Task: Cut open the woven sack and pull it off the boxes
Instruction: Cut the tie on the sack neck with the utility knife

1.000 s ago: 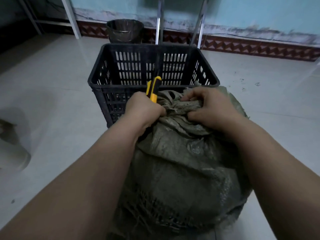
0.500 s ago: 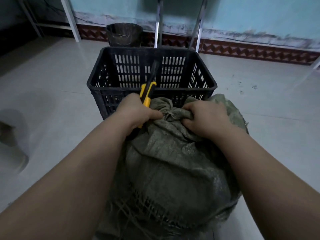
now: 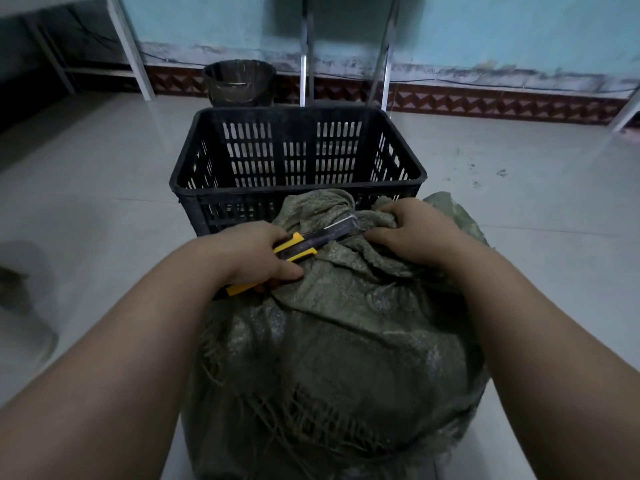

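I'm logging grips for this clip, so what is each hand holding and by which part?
The left hand grips the utility knife by its yellow handle; the right hand clutches the woven sack by the bunched fabric near its top.

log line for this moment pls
left hand: grips utility knife, blade at woven sack neck | right hand: grips sack top | black crate: behind sack

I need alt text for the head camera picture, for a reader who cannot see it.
A person's left hand holds a yellow utility knife with its blade laid against the bunched neck of a green woven sack, which the right hand grips. A black slotted crate stands just behind the sack, with a dark bucket by the wall.
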